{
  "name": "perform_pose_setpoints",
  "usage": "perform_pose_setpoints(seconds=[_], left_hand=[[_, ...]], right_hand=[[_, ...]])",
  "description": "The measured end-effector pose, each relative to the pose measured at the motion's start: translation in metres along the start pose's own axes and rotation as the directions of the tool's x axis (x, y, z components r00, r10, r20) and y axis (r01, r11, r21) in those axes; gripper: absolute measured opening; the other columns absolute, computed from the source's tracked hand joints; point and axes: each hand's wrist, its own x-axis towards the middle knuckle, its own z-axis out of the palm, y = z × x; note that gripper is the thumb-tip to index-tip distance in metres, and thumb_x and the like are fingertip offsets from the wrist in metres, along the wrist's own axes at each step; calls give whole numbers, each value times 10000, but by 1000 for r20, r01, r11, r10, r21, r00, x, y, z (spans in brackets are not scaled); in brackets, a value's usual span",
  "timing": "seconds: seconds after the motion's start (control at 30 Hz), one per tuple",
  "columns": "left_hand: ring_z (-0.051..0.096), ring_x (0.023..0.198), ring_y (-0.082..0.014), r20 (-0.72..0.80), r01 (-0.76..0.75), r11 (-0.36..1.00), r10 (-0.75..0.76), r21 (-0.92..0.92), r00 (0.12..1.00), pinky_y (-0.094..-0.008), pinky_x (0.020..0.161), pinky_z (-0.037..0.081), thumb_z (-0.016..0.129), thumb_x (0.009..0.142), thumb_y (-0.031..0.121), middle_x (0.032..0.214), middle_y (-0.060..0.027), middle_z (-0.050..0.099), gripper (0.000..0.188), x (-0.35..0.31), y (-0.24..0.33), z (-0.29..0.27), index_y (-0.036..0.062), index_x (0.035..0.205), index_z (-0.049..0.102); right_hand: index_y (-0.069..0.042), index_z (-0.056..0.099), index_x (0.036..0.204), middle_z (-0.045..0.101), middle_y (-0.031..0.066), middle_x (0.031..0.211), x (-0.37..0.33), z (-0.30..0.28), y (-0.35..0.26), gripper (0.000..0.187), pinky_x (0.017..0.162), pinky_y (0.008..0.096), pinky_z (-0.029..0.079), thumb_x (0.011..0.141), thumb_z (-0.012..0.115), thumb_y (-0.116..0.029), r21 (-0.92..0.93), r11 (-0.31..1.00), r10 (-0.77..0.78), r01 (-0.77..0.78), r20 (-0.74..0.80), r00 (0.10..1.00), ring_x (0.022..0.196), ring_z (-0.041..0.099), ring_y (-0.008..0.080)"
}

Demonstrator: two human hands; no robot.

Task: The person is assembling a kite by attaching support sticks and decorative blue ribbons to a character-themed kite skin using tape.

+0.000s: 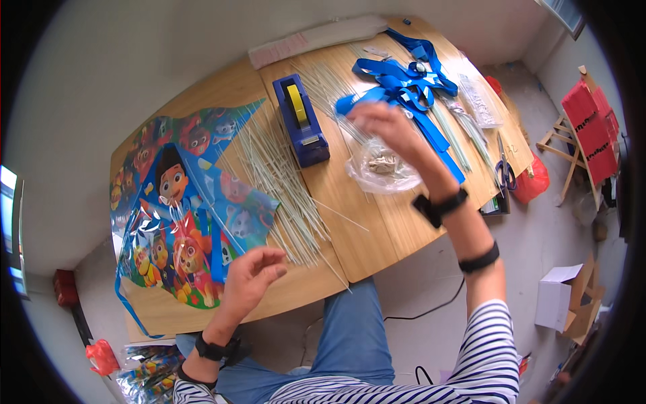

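Note:
My left hand (250, 279) hovers at the table's near edge, its fingers loosely bent and apart, with nothing seen in them. Beside it lies a colourful printed plastic sheet (232, 185) with cartoon figures and blue strips, shaped like a kite. Just beyond that hand, thin pale rods (286, 202) lie in a loose heap. My right hand (387, 128) is raised over the table's right half, smeared by motion, so its grip is unclear. Under and near it are a clear plastic bag (397, 176) with small beige pieces and a tangle of blue ribbon (414, 87).
A dark blue tape dispenser (313, 151) with yellow tape stands mid-table. Scissors (505, 174) lie at the right edge. A long white package (319, 40) rests along the back. On the floor to the right are an open carton (558, 296) and a wooden stand with red panels (589, 128).

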Motion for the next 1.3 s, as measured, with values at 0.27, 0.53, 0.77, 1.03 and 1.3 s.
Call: perform_pose_setpoints(seconds=[0.27, 0.53, 0.77, 1.03, 1.3], left_hand=[[643, 930, -148, 107, 117, 842, -71, -527, 992, -288, 825, 519, 606, 973, 246, 1002, -76, 678, 260, -3, -3, 29, 16, 1090, 635], [638, 880, -113, -75, -110, 866, 85, -488, 994, -275, 762, 524, 609, 969, 190, 1015, -47, 677, 173, -72, -5, 0, 33, 1032, 643], [660, 841, -107, -293, -331, 782, 198, -528, 935, -250, 745, 536, 649, 925, 100, 944, -41, 694, 66, -132, 10, -37, 62, 977, 635], [621, 762, -69, -438, -502, 676, 284, -539, 853, -223, 687, 511, 762, 800, 2, 841, -12, 667, 183, -194, 6, -70, 55, 915, 629], [625, 731, -71, -542, -587, 607, 287, -536, 790, -214, 684, 516, 789, 766, -19, 801, -5, 654, 234, -216, -2, -89, 68, 862, 593]], right_hand=[[18, 675, 996, 629, 139, 1079, -182, 137, -102, 215, 945, 408, 448, 807, 712, -78, 55, 984, -178, 171, 400, 899, 1119, 547, 331], [2, 708, 991, 660, 114, 1040, -206, 162, -140, 220, 838, 344, 496, 772, 725, -8, 129, 990, -92, 63, 229, 969, 979, 622, 263], [17, 676, 998, 643, 103, 1000, -197, 200, -169, 267, 827, 320, 497, 736, 729, 8, 161, 986, -73, 40, 205, 976, 935, 614, 226], [-87, 657, 1119, 576, 77, 930, -186, 265, -186, 511, 863, 384, 428, 629, 802, -103, -383, 835, -302, 395, 281, 911, 938, 507, 268], [-55, 649, 1004, 572, 70, 898, -192, 339, -240, 418, 800, 387, 422, 622, 817, -74, -145, 858, -455, 492, 229, 860, 890, 492, 287]])
